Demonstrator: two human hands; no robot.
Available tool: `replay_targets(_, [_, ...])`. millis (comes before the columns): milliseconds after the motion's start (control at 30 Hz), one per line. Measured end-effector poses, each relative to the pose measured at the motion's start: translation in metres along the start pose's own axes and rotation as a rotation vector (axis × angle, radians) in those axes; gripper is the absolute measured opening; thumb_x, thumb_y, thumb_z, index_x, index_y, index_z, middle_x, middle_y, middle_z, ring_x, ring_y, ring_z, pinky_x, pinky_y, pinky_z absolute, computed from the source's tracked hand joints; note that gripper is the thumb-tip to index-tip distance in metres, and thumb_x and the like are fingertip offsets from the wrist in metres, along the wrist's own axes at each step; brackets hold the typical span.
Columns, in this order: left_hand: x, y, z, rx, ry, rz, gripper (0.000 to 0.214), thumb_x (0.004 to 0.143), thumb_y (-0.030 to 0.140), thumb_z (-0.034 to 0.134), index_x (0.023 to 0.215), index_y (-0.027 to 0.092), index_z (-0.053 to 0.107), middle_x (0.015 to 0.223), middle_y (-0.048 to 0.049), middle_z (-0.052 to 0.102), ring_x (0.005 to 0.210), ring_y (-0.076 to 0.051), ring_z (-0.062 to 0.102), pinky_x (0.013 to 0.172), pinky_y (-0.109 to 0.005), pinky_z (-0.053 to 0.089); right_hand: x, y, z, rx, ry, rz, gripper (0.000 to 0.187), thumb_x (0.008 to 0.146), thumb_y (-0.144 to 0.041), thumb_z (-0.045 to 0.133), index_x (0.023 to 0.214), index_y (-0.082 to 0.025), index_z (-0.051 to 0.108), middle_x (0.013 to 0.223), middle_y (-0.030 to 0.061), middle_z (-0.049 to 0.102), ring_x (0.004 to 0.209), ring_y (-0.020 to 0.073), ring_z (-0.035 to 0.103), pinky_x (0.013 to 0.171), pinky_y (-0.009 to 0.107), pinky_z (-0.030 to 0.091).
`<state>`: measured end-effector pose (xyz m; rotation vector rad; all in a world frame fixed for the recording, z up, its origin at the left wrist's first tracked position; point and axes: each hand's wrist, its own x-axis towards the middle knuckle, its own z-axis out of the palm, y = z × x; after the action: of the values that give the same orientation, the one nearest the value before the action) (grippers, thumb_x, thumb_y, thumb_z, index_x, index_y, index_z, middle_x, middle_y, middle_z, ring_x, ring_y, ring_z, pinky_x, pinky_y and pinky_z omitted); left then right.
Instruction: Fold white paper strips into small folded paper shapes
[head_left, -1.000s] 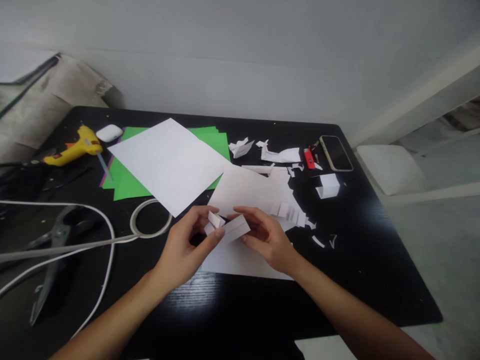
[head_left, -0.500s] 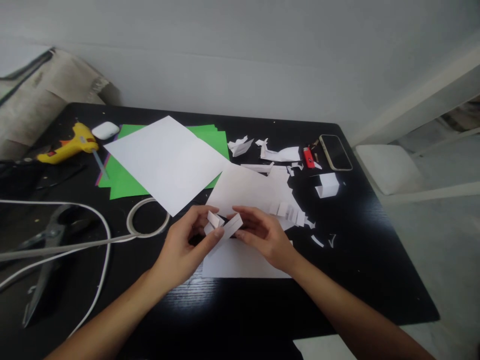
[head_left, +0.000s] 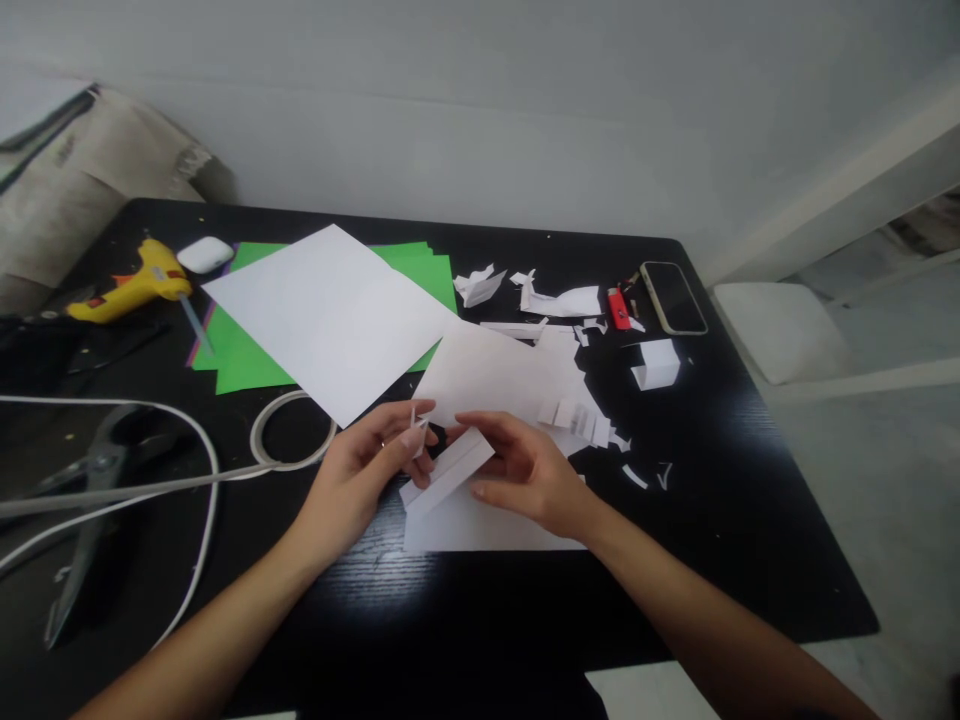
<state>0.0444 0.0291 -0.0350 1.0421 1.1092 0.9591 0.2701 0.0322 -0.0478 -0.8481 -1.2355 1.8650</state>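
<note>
Between thumb and fingers of my left hand (head_left: 364, 460) is a small folded piece of white paper (head_left: 418, 440). My right hand (head_left: 536, 472) is curled round the upper right end of a folded white paper strip (head_left: 450, 472), which slants down to the left; its far fingers are partly hidden. The strip's lower left end lies close below my left fingertips, and I cannot tell if they touch it. Under both hands lies a white paper sheet (head_left: 480, 525) on the black table. Small folded paper pieces (head_left: 574, 420) rest just right of my right hand.
A white sheet (head_left: 337, 320) lies over green sheets (head_left: 251, 360). At left are a yellow glue gun (head_left: 142, 282), pliers (head_left: 90, 530) and a looped white cable (head_left: 214, 480). Paper scraps (head_left: 562, 302), a red lighter (head_left: 619, 308) and a phone (head_left: 673, 298) lie at the back right.
The small folded piece has turned and moved apart from the strip, up and left with my left fingers. The strip now shows its long face, near my right hand.
</note>
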Motion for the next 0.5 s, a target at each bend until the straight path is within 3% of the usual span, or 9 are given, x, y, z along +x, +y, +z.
replay_targets(200, [0.0033,0.0034,-0.0006,-0.306,0.02,-0.058,0.035,0.095,0.035,0.067,0.123,0.015,0.064,0.086,-0.0063,0.071,0.068,-0.017,0.067,0.059,-0.028,0.057,0.0013,0.006,-0.0005,0.001,-0.007,-0.005,0.051,0.083,-0.016,0.08,0.131,-0.026,0.065,0.129,0.0076,0.069,0.117,0.0215,0.068,0.104,0.042,0.058])
replay_targets(367, [0.0027,0.0029,-0.0001,-0.336,0.001,-0.041,0.03,0.095,0.037,0.067,0.116,0.016,0.063,0.082,-0.0064,0.072,0.067,-0.017,0.067,0.058,-0.027,0.056,0.0008,0.0003,-0.0012,-0.081,0.03,-0.041,0.044,0.086,-0.015,0.074,0.128,-0.026,0.066,0.123,0.0069,0.073,0.113,0.021,0.07,0.099,0.039,0.059])
replay_targets(500, [0.0016,0.0002,-0.0011,-0.325,0.003,-0.004,0.032,0.092,0.038,0.075,0.112,0.018,0.061,0.084,-0.0051,0.074,0.066,-0.015,0.068,0.059,-0.025,0.057,0.0003,-0.0039,-0.0018,-0.112,0.094,-0.018,0.028,0.095,-0.023,0.066,0.123,-0.024,0.069,0.109,0.0076,0.079,0.104,0.0216,0.074,0.093,0.041,0.061])
